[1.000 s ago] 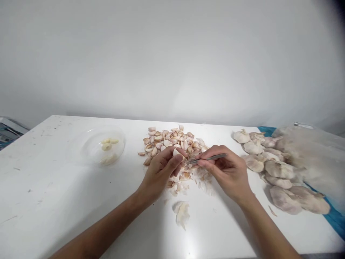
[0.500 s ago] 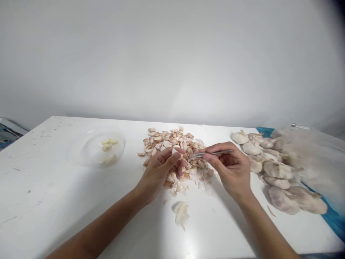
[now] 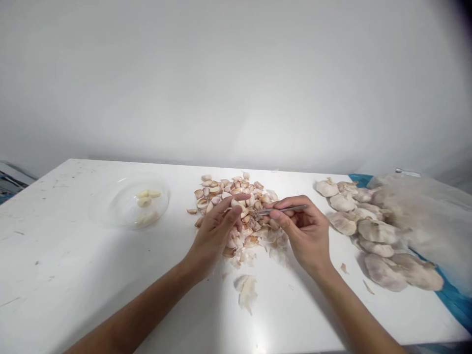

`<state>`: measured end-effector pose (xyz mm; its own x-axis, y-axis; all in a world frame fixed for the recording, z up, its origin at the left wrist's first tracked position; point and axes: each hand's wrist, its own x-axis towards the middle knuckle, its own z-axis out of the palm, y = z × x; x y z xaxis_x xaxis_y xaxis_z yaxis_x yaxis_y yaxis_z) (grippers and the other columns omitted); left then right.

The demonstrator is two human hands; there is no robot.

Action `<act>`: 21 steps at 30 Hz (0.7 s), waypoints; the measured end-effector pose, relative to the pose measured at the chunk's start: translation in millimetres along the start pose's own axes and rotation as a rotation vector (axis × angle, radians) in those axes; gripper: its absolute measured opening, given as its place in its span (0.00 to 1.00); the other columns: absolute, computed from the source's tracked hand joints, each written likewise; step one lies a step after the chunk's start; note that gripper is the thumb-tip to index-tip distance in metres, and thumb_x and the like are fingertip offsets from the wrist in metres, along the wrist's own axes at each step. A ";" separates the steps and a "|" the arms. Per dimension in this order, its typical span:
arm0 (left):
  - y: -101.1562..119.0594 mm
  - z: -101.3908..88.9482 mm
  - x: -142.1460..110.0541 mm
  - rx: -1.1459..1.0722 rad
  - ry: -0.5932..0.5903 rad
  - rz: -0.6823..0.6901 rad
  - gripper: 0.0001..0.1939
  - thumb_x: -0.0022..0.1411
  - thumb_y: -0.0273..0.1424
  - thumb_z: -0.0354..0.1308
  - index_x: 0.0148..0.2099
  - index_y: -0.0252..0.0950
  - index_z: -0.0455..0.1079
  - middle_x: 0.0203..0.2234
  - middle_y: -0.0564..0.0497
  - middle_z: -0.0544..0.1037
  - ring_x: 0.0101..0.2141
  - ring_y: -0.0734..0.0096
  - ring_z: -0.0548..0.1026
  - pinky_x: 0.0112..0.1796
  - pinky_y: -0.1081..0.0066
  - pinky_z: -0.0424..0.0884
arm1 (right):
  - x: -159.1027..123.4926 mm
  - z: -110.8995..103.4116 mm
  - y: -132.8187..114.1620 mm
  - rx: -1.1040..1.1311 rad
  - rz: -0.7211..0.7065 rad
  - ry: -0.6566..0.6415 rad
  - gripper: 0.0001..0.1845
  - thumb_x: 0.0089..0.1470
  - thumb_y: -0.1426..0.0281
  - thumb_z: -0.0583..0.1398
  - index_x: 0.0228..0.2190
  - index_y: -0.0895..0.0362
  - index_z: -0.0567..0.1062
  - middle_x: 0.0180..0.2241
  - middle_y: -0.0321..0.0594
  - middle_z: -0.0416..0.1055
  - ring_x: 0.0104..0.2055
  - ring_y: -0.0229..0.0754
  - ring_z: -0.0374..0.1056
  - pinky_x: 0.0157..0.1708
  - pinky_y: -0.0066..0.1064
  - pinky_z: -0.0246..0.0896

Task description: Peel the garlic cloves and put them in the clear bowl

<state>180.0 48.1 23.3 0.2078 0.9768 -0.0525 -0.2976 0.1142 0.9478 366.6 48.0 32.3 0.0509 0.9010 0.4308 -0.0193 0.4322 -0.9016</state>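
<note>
The left hand (image 3: 216,231) pinches a garlic clove (image 3: 238,202); the right hand (image 3: 304,233) clamps tweezers (image 3: 280,210).

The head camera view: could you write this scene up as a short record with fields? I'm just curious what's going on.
Left hand: holds a garlic clove
Right hand: pinches metal tweezers, tips toward the clove
Under the hands: pile of garlic cloves and skins
Left of pile: clear dish with peeled cloves
Right of pile: whole garlic bulbs, beside a plastic bag
Surface: white table
</note>
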 end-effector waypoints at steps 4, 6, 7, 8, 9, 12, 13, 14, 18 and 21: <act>2.0 0.7 0.9 -0.195 -0.025 -0.081 0.18 0.68 0.44 0.60 0.55 0.40 0.75 0.27 0.55 0.65 0.28 0.76 0.64 0.31 0.77 0.64 | -1.3 2.1 2.3 0.014 0.028 0.025 0.07 0.57 0.71 0.70 0.36 0.54 0.77 0.36 0.39 0.82 0.29 0.37 0.77 0.27 0.27 0.75; 3.8 1.3 0.7 -0.238 -0.027 -0.112 0.17 0.68 0.43 0.61 0.53 0.38 0.76 0.28 0.55 0.66 0.28 0.77 0.64 0.30 0.78 0.64 | -2.1 2.4 1.6 0.002 0.000 0.039 0.07 0.56 0.72 0.70 0.36 0.53 0.78 0.36 0.38 0.81 0.31 0.37 0.78 0.28 0.26 0.75; 4.8 1.5 0.4 -0.241 -0.031 -0.120 0.17 0.68 0.42 0.62 0.53 0.38 0.76 0.28 0.54 0.67 0.28 0.78 0.65 0.30 0.78 0.64 | -2.6 2.5 0.9 -0.007 -0.026 0.044 0.07 0.56 0.73 0.69 0.36 0.53 0.78 0.36 0.38 0.81 0.32 0.37 0.78 0.28 0.26 0.75; 5.7 1.8 0.1 -0.232 -0.040 -0.124 0.16 0.68 0.41 0.62 0.53 0.38 0.76 0.27 0.55 0.68 0.28 0.78 0.65 0.30 0.78 0.65 | -3.2 2.5 0.0 -0.019 -0.058 0.046 0.07 0.56 0.74 0.69 0.36 0.53 0.78 0.36 0.37 0.81 0.33 0.37 0.78 0.29 0.26 0.76; 6.6 2.2 -0.3 -0.216 -0.052 -0.123 0.16 0.68 0.40 0.62 0.53 0.38 0.76 0.25 0.55 0.69 0.27 0.78 0.66 0.31 0.77 0.65 | -3.9 2.6 -0.8 -0.037 -0.093 0.044 0.08 0.57 0.75 0.68 0.37 0.52 0.78 0.36 0.37 0.81 0.34 0.38 0.78 0.30 0.26 0.76; 8.5 3.3 -1.2 -0.177 -0.065 -0.100 0.15 0.66 0.39 0.64 0.52 0.39 0.77 0.23 0.55 0.72 0.27 0.77 0.69 0.32 0.76 0.66 | -6.2 2.5 -2.2 -0.104 -0.222 0.044 0.11 0.56 0.78 0.68 0.38 0.51 0.78 0.36 0.38 0.80 0.39 0.42 0.79 0.34 0.32 0.79; 8.9 3.6 -1.3 -0.170 -0.058 -0.087 0.15 0.65 0.39 0.65 0.51 0.39 0.77 0.23 0.55 0.73 0.26 0.77 0.70 0.32 0.76 0.66 | -7.0 2.4 -2.2 -0.118 -0.272 0.043 0.12 0.56 0.79 0.67 0.39 0.51 0.78 0.36 0.37 0.80 0.40 0.43 0.79 0.36 0.35 0.80; 9.1 3.8 -1.3 -0.166 -0.051 -0.073 0.14 0.64 0.38 0.66 0.50 0.39 0.77 0.22 0.55 0.73 0.26 0.77 0.70 0.32 0.76 0.66 | -7.8 2.1 -2.0 -0.124 -0.326 0.046 0.14 0.55 0.80 0.67 0.39 0.50 0.78 0.35 0.37 0.80 0.40 0.45 0.79 0.37 0.37 0.80; 8.8 3.8 -0.9 -0.140 -0.046 -0.037 0.14 0.63 0.38 0.67 0.49 0.39 0.78 0.22 0.55 0.74 0.25 0.77 0.70 0.31 0.75 0.66 | -9.9 0.0 -1.4 -0.162 -0.469 0.059 0.19 0.54 0.83 0.66 0.42 0.48 0.80 0.36 0.38 0.80 0.40 0.48 0.79 0.37 0.44 0.80; 7.5 2.9 -0.7 -0.115 -0.073 -0.019 0.14 0.65 0.38 0.65 0.51 0.39 0.78 0.22 0.55 0.75 0.26 0.76 0.71 0.32 0.74 0.67 | -9.8 -1.2 -2.2 -0.198 -0.499 0.021 0.21 0.54 0.84 0.66 0.44 0.48 0.80 0.38 0.39 0.81 0.41 0.50 0.79 0.37 0.47 0.81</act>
<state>180.3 47.8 31.3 0.2807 0.9588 -0.0432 -0.3972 0.1570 0.9042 367.3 38.2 30.0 0.0256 0.5858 0.8101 0.2011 0.7908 -0.5781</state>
